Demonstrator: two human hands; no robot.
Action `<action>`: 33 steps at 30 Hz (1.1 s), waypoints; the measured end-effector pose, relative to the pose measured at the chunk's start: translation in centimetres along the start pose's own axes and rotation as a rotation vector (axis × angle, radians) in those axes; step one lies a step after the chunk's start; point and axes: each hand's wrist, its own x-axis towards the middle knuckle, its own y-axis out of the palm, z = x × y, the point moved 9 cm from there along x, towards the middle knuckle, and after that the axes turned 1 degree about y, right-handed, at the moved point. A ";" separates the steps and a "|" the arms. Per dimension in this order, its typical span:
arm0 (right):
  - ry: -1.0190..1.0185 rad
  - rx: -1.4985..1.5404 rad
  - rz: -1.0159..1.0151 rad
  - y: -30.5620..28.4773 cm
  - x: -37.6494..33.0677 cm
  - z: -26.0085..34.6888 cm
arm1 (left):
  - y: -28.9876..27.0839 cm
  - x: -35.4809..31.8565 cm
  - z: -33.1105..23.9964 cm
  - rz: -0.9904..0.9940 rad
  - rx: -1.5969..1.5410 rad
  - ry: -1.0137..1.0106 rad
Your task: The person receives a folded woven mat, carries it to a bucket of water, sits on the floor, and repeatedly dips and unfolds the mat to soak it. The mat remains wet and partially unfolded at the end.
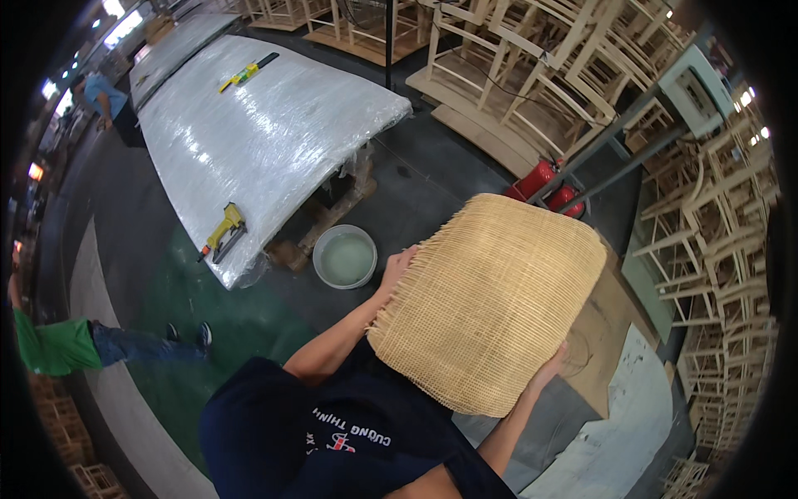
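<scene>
Both of our hands grip a woven cane seat panel (490, 303), held up at the centre of the frame. Our left hand (396, 268) clasps its left edge, fingers curled behind the weave, and our right hand (550, 368) closes on its lower right edge, only the fingertips showing past the rim. The panel hangs tilted and covers most of what lies beneath it, including part of the tabletop (615, 333) at centre right, whose brown surface and a pale sheet (619, 437) show below and to the right.

Just left of the panel, a round bucket (344, 257) of cloudy water stands on the dark floor. Beyond it, in the upper left, a long plastic-wrapped slab (258, 125) carries a yellow nail gun (223, 233) near its lower end and a yellow-handled tool (247, 72) near its far end. Two red fire extinguishers (544, 185) lie just above the panel. Unfinished wooden chair frames (706, 249) are stacked across the top and right. A person in green (58, 345) is at the left edge.
</scene>
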 end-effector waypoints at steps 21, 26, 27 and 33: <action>0.097 -0.356 0.375 33.7 37.7 -4.1 | 0.7 25.4 1.1 -0.134 -0.252 -0.398; 0.149 -0.272 0.439 39.8 44.0 -4.9 | 3.1 31.3 -1.6 0.062 0.002 -0.390; 0.132 -0.281 0.466 40.7 45.7 -4.8 | 4.2 33.1 -1.4 0.099 0.074 -0.339; 0.176 -0.412 0.455 43.7 55.8 -7.8 | 8.3 40.9 4.9 -0.005 -0.125 -0.563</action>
